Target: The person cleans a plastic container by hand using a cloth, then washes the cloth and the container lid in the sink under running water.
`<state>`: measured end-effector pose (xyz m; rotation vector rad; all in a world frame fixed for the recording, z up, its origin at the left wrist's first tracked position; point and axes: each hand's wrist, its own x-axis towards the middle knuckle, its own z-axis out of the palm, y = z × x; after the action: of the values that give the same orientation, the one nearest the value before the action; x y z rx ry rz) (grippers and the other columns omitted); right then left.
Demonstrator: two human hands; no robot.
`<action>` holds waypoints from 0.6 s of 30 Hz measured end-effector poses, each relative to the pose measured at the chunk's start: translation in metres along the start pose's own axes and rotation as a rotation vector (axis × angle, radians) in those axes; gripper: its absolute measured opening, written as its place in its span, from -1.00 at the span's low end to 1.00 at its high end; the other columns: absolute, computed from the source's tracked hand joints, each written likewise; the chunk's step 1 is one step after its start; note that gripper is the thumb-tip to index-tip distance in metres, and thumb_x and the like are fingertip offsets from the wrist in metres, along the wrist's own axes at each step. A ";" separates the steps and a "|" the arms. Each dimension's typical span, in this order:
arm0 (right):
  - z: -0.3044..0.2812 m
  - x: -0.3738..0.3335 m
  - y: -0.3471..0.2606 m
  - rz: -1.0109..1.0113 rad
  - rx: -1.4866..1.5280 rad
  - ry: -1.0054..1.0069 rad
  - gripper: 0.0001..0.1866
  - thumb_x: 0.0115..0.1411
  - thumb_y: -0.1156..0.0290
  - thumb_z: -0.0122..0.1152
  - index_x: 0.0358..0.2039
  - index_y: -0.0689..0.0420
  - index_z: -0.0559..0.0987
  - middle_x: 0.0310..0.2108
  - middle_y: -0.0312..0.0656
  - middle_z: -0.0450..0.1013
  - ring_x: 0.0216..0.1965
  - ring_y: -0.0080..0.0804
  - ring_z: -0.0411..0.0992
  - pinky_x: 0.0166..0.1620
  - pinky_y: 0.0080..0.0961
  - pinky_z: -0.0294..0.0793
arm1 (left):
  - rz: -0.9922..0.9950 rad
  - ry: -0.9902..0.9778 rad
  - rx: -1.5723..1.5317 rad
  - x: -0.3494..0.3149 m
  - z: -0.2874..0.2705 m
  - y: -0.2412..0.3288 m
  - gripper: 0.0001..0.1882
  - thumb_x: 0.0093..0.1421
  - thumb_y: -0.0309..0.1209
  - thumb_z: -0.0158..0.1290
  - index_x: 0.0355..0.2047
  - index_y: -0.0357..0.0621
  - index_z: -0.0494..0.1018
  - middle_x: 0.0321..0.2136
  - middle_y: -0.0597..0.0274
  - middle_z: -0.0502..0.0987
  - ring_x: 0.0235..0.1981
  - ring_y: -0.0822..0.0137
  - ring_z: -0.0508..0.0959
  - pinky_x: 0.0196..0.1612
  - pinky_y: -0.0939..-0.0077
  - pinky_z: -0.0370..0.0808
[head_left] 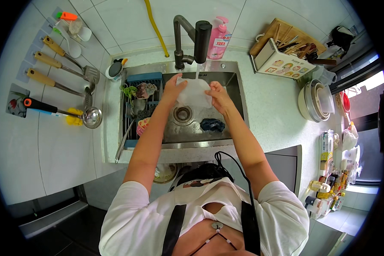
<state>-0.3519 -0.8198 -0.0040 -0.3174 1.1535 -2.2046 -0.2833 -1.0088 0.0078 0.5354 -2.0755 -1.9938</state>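
Note:
Both my hands are over the steel sink, below the dark faucet. Between them is a thin, whitish, translucent piece; whether it is cloth or plastic I cannot tell. My left hand grips its left edge, thumb on top. Closed fingers of my right hand pinch the right edge. A thin stream of water comes down from the faucet at its far edge. Below it, a dark wet cloth lies on the sink floor, right of the round drain.
A blue-edged rack at the sink's left holds a scrubber, leafy greens and a long-handled utensil. Behind stands a pink pump bottle. Utensils hang on the left wall. A cutlery holder and stacked bowls occupy the right counter.

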 end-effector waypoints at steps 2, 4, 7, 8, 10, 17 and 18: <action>-0.014 -0.001 -0.005 0.050 0.118 0.045 -0.74 -0.04 0.62 0.03 -0.30 0.05 0.36 -0.19 -0.31 0.33 -0.34 -0.59 0.30 -0.32 -0.65 0.29 | -0.184 -0.080 -0.326 -0.004 -0.001 0.010 -0.51 0.10 -0.37 0.01 0.05 -0.14 0.19 -0.19 0.09 0.41 -0.25 0.27 0.46 -0.26 0.48 0.42; -0.028 -0.001 -0.005 0.098 0.102 0.152 -0.69 -0.01 0.60 0.01 -0.21 0.04 0.34 -0.09 -0.29 0.27 -0.25 -0.59 0.28 -0.24 -0.64 0.28 | -0.250 -0.124 -0.544 -0.006 -0.001 0.014 -0.50 0.13 -0.35 -0.02 0.08 -0.13 0.15 -0.15 0.10 0.38 -0.21 0.27 0.44 -0.25 0.46 0.42; -0.033 -0.002 0.000 0.162 -0.094 0.254 -0.62 0.05 0.50 0.02 -0.07 0.01 0.30 -0.03 -0.30 0.24 -0.16 -0.58 0.26 -0.14 -0.57 0.26 | -0.257 -0.157 -0.704 -0.008 0.004 0.022 -0.47 0.10 -0.41 0.01 0.08 -0.11 0.13 -0.17 0.10 0.39 -0.26 0.31 0.46 -0.25 0.47 0.43; -0.016 -0.005 -0.006 0.182 -0.142 0.188 -0.59 0.07 0.45 0.04 -0.02 0.00 0.28 -0.02 -0.30 0.23 -0.12 -0.57 0.25 -0.11 -0.52 0.25 | -0.232 -0.201 -0.696 -0.009 0.003 0.021 -0.44 0.10 -0.40 0.02 0.10 -0.11 0.09 -0.15 0.10 0.37 -0.23 0.29 0.44 -0.22 0.45 0.42; 0.010 -0.008 -0.014 0.250 -0.137 0.052 -0.54 0.09 0.36 0.08 0.03 -0.01 0.25 0.00 -0.30 0.21 -0.07 -0.56 0.24 -0.07 -0.46 0.25 | -0.180 -0.295 -0.679 -0.008 0.004 0.021 -0.36 0.10 -0.38 0.02 0.15 -0.11 0.00 -0.10 0.09 0.34 -0.15 0.26 0.41 -0.16 0.41 0.40; 0.017 0.004 -0.016 0.329 -0.164 -0.188 -0.65 0.09 0.30 0.11 -0.08 -0.01 0.38 -0.15 -0.36 0.35 -0.16 -0.57 0.33 -0.23 -0.56 0.36 | -0.127 -0.442 -0.637 -0.006 0.005 0.043 -0.25 -0.05 -0.60 0.04 0.16 -0.05 0.00 -0.10 0.10 0.34 -0.13 0.29 0.40 -0.10 0.41 0.36; 0.004 0.011 -0.015 0.316 -0.256 -0.192 -0.68 0.10 0.31 0.10 -0.10 -0.02 0.39 -0.19 -0.38 0.37 -0.18 -0.57 0.34 -0.27 -0.60 0.38 | -0.139 -0.467 -0.585 -0.004 0.001 0.045 -0.25 -0.07 -0.63 0.04 0.15 -0.05 0.03 -0.10 0.12 0.34 -0.14 0.31 0.40 -0.10 0.42 0.35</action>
<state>-0.3642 -0.8232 0.0096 -0.4123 1.2831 -1.7183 -0.2853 -1.0058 0.0531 0.1039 -1.5408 -2.8620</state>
